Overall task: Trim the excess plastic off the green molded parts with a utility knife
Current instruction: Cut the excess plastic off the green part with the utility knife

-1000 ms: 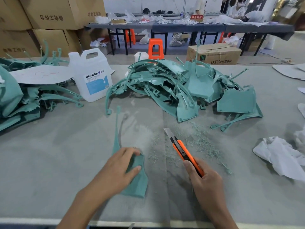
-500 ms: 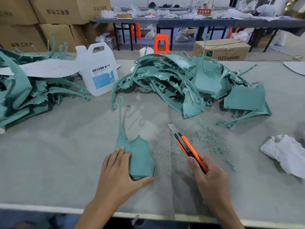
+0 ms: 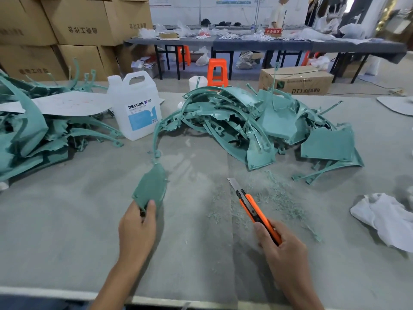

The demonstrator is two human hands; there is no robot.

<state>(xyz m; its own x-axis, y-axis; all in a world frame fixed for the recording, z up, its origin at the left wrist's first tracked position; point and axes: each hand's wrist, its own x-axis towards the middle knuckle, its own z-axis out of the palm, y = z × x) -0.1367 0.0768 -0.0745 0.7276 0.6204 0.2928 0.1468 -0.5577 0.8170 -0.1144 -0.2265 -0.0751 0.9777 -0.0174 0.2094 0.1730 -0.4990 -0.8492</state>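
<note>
My left hand (image 3: 136, 227) pinches the near edge of a green molded part (image 3: 152, 186) and holds it tilted up off the grey table (image 3: 67, 231). The part's thin stem points away from me. My right hand (image 3: 281, 251) grips an orange utility knife (image 3: 257, 211) with its blade out, pointing up and left, apart from the part. A big heap of green parts (image 3: 257, 121) lies at the centre right. Another pile of green parts (image 3: 29, 130) sits at the far left. Green shavings (image 3: 274, 198) are scattered around the knife.
A white DEXCON jug (image 3: 136, 106) stands behind the held part. A white rag (image 3: 384, 218) lies at the right. White card (image 3: 67, 104) rests on the left pile. Cardboard boxes (image 3: 73, 25), orange stools (image 3: 218, 71) and a long bench (image 3: 268, 44) stand beyond the table.
My left hand went from lying flat on the green part to pinching its near edge and lifting it upright. The right hand and knife have stayed about where they were.
</note>
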